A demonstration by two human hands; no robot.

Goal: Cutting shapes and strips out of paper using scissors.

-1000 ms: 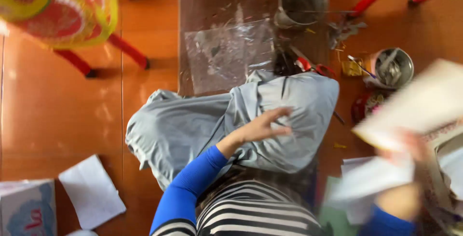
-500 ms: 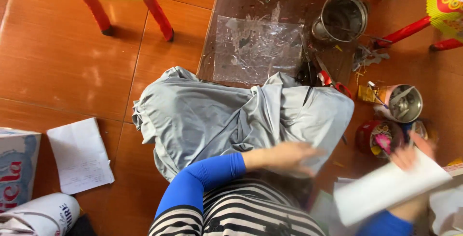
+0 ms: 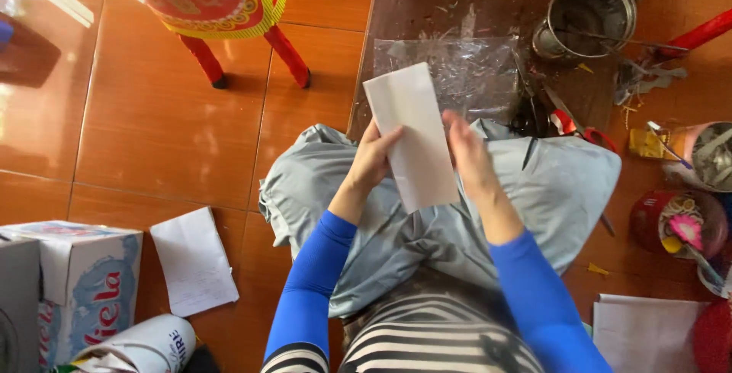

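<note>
A folded white paper sheet (image 3: 414,137) is held upright over my lap, between both hands. My left hand (image 3: 372,161) grips its left edge, fingers curled onto the face. My right hand (image 3: 470,152) holds the right edge. Both arms wear blue sleeves. Under the paper a grey cloth (image 3: 381,228) is spread across my lap. Beyond the paper a clear plastic sheet (image 3: 465,72) lies on a dark brown board (image 3: 427,0).
A metal pot (image 3: 591,11) stands on the board, red-handled scissors (image 3: 579,123) near the cloth. Tins with tools (image 3: 705,152) sit at the right. A red-legged stool (image 3: 221,7) is upper left. A loose paper (image 3: 193,260), a cardboard box (image 3: 84,281) and white sheets (image 3: 644,335) lie on the orange tiles.
My right hand brought the white paper from the right side to the middle. My left hand left the cloth and took the paper's left edge.
</note>
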